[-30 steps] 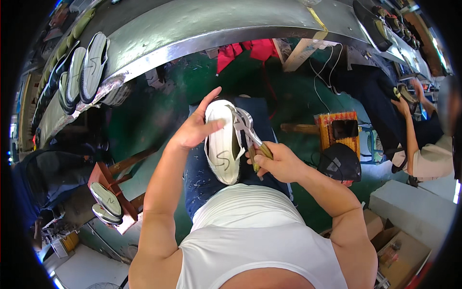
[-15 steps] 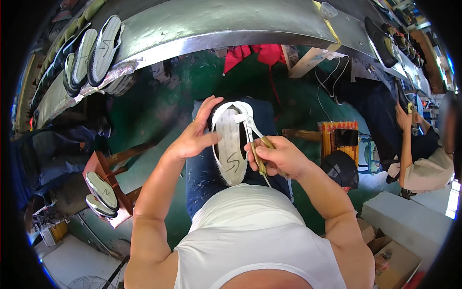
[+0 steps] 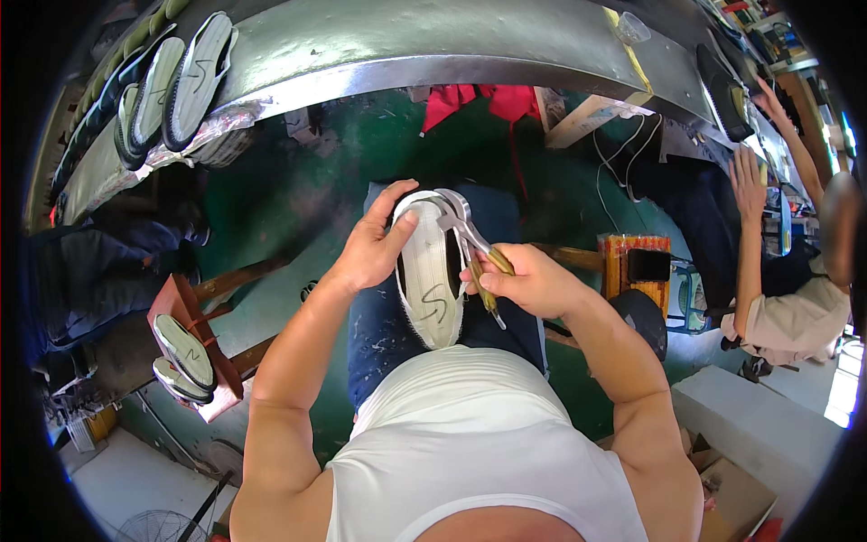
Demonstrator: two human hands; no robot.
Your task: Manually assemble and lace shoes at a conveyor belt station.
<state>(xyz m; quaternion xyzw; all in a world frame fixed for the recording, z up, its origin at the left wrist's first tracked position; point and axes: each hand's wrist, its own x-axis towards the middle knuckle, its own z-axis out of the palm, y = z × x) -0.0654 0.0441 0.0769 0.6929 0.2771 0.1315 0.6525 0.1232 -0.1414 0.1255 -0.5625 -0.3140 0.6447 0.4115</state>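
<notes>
A shoe (image 3: pixel 429 285), sole up with a pale insole-like bottom, a dark upper and a curved black mark, rests on my lap. My left hand (image 3: pixel 370 246) grips its far end, fingers around the outer side and thumb pressed on the sole. In my right hand (image 3: pixel 524 282) is a pair of pincers (image 3: pixel 461 219) with olive-gold handles, one grip apparently ending in a narrow metal tip. Its metal jaws lie at the far right rim of the shoe; whether they pinch the edge I cannot tell.
A metal-topped bench (image 3: pixel 406 41) runs across the far side, with several shoes (image 3: pixel 194 86) at its left. On the left, more shoes (image 3: pixel 185 350) lie on a wooden stool (image 3: pixel 176 303). A phone (image 3: pixel 648 265) sits on a woven seat at right, near a co-worker's arm (image 3: pixel 750 262).
The pincers have turned and their jaws moved onto the shoe's far rim. My left thumb now presses nearer the far end. The co-worker's hands have moved up toward the bench.
</notes>
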